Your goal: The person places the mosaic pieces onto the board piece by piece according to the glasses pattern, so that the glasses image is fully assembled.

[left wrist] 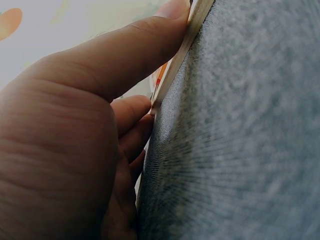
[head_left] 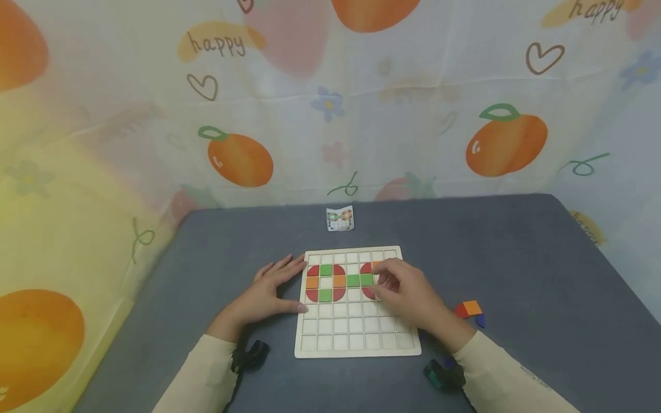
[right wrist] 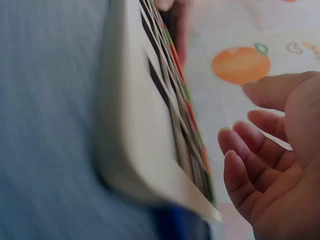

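A pale wooden grid board (head_left: 357,354) lies on the grey table. In its upper rows sit green square tiles (head_left: 353,280), orange square tiles (head_left: 339,281) and red rounded tiles (head_left: 312,295). My left hand (head_left: 265,295) touches the board's left edge with straight thumb and fingers; the left wrist view shows the thumb (left wrist: 145,40) against the wooden rim. Over the right part of the pattern hovers my right hand (head_left: 408,289), hiding some cells there. The right wrist view shows its fingers (right wrist: 237,172) loosely bent, with nothing visible between them.
Right of the board lie loose pieces: an orange one (head_left: 472,308), a red one (head_left: 461,312) and a blue one (head_left: 481,320). A small printed pattern card (head_left: 339,219) lies behind the board. A fruit-printed curtain (head_left: 289,115) hangs along the table's far edge.
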The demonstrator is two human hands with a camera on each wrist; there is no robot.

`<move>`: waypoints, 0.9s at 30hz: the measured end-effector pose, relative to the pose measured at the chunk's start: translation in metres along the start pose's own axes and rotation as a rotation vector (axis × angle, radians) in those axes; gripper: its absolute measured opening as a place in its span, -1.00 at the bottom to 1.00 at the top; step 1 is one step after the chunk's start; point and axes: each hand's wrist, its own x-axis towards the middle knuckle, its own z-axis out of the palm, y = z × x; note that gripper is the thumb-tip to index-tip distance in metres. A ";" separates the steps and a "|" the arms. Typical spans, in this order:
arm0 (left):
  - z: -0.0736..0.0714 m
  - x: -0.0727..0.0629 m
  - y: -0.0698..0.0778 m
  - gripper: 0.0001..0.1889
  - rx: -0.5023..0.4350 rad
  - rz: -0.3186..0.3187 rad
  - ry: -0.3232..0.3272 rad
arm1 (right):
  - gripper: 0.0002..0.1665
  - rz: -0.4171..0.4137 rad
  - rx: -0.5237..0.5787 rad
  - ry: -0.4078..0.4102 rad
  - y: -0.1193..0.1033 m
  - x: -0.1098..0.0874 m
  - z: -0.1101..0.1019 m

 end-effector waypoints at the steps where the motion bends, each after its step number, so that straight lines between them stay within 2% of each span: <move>1: 0.000 0.000 0.000 0.10 0.001 0.001 0.001 | -0.70 0.009 0.005 0.009 -0.001 0.000 -0.006; 8: -0.002 0.000 -0.001 0.10 -0.002 0.008 -0.003 | -0.68 0.112 0.072 0.070 0.011 -0.010 -0.056; 11: -0.002 -0.001 -0.001 0.10 -0.003 0.001 -0.002 | -0.62 0.144 0.068 0.086 0.025 -0.021 -0.078; 15: -0.001 -0.002 0.000 0.10 -0.006 -0.002 -0.001 | -0.62 0.143 0.074 0.092 0.049 -0.038 -0.103; 21: 0.000 -0.002 0.000 0.10 -0.010 -0.001 0.005 | -0.60 0.120 0.173 0.044 0.078 -0.055 -0.124; 27: -0.001 -0.002 0.001 0.09 -0.005 -0.002 0.007 | -0.60 0.137 0.230 -0.064 0.086 -0.058 -0.129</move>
